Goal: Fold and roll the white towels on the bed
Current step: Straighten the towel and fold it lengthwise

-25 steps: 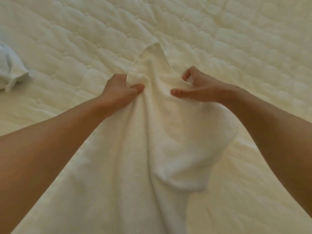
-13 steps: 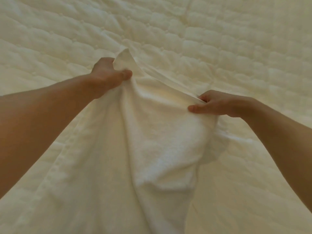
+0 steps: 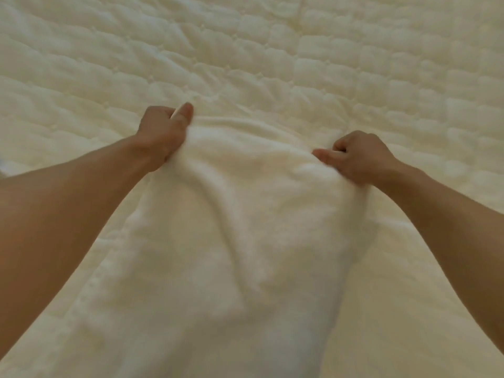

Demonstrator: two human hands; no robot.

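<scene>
We stretch both bare forearms forward, converging toward the hands, which stay well apart. Our left hand (image 3: 163, 135) is curled into a fist round an edge of the white towel (image 3: 245, 227), thumb uppermost. Our right hand (image 3: 360, 156) sits slightly nearer us, fingers curled under and thumb pointing toward the left hand, pinching the same edge.

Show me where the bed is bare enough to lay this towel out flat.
Bare: the stretch of quilted cream bedcover beyond the left hand and right hand, plus a wedge between the white terry towel and the right forearm. Crowded: the near middle, where the rumpled towel, gripped by both hands, fills the space between the forearms.
</scene>
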